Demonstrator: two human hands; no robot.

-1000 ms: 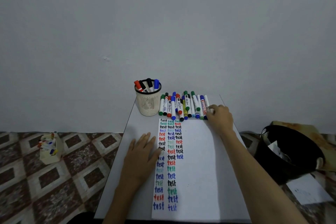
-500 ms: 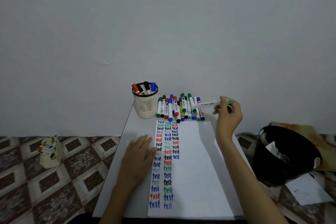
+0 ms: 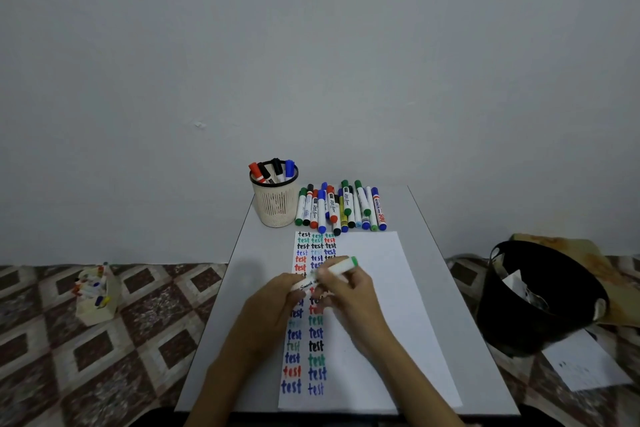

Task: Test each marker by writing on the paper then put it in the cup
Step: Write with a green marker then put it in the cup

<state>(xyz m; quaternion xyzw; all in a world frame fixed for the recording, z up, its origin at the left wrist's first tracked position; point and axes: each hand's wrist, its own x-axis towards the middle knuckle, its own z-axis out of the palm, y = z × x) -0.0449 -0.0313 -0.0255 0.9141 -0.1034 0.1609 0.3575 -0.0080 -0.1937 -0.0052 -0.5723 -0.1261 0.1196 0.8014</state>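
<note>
A white marker with a green cap [image 3: 341, 266] is held slanted over the paper [image 3: 377, 305] between both hands. My left hand [image 3: 273, 305] grips its lower white end and my right hand [image 3: 346, 291] grips the barrel just below the green cap. The paper carries columns of the word "test" in several colours along its left side. A row of several markers [image 3: 341, 208] lies at the table's far edge. Beside it stands a beige mesh cup [image 3: 275, 201] holding several markers.
The small grey table [image 3: 252, 253] stands against a plain wall. A black bin [image 3: 540, 295] with paper scraps sits on the floor at the right, a loose sheet [image 3: 585, 364] beside it. A small box of markers [image 3: 95, 291] sits on the patterned floor at the left.
My right hand picked a green-capped marker from the row and brought it down over the paper. My left hand lifted off the table and took hold of the marker's other end.
</note>
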